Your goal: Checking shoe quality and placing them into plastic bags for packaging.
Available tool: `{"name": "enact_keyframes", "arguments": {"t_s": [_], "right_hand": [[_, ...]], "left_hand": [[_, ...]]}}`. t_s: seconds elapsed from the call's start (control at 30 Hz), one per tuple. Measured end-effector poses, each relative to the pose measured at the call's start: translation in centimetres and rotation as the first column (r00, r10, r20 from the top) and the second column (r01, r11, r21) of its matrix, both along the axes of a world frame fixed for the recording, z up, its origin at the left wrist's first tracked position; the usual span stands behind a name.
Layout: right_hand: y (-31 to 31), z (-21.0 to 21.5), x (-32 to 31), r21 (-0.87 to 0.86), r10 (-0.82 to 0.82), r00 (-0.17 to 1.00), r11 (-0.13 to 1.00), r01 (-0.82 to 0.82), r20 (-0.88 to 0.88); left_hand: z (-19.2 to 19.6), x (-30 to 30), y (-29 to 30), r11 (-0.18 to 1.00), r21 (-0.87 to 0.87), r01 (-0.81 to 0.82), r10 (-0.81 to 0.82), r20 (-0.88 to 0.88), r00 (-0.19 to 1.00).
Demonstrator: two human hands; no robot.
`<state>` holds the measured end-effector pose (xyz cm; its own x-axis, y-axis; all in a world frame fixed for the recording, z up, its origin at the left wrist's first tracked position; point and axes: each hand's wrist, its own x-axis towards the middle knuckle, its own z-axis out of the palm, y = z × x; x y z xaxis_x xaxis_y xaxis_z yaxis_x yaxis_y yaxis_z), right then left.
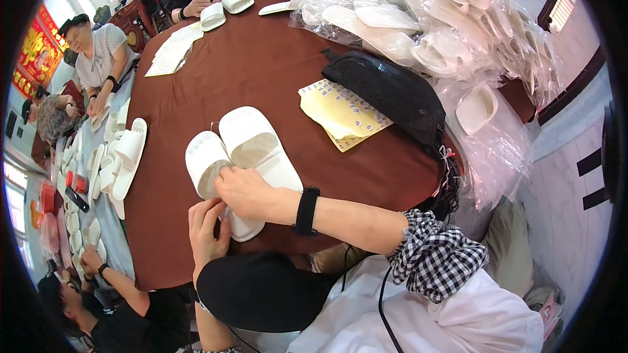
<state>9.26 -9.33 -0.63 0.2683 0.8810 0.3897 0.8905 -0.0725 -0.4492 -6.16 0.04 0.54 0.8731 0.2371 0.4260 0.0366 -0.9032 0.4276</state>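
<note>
Two white slippers lie side by side on the brown tablecloth before me, toes pointing away. My right hand is closed in a pinch at the near edge of the left slipper's strap; its fingertips hide whatever is between them. Beside that slipper's heel, my left hand has its fingers bent against the slipper's left side, gripping it. The right slipper rests against its mate, touched by neither hand. A thin clear loop sticks up near the left slipper's toe.
Right of the slippers lie a yellow sticker sheet and a black mesh bag. Plastic-wrapped slippers are heaped at the back right. More slippers line the left side. Co-workers sit around; one person's hands are across the table.
</note>
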Motion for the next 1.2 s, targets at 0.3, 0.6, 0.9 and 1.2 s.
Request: {"name": "enact_keyframes", "arguments": {"t_s": [0.3,0.6,0.9,1.2], "right_hand": [[-0.6,0.1,-0.4,0.024,0.016,0.997,1.000,-0.017,0.078],[-0.5,0.4,0.1,0.021,0.035,0.999,0.999,-0.035,-0.002],[-1.3,0.9,-0.3,0.051,0.047,0.999,0.998,-0.046,-0.024],[-11.7,7.8,9.1,-0.086,-0.148,0.986,0.986,0.141,-0.080]], "left_hand": [[0.0,-0.1,-0.1,1.000,-0.011,-0.011,0.011,-0.006,1.000],[0.2,0.0,-0.1,1.000,0.000,-0.011,0.011,0.004,1.000],[-0.7,-0.3,0.4,0.998,-0.052,-0.036,0.037,0.021,0.999],[-0.1,-0.6,0.2,0.999,0.008,-0.034,0.034,-0.018,0.999]]}}
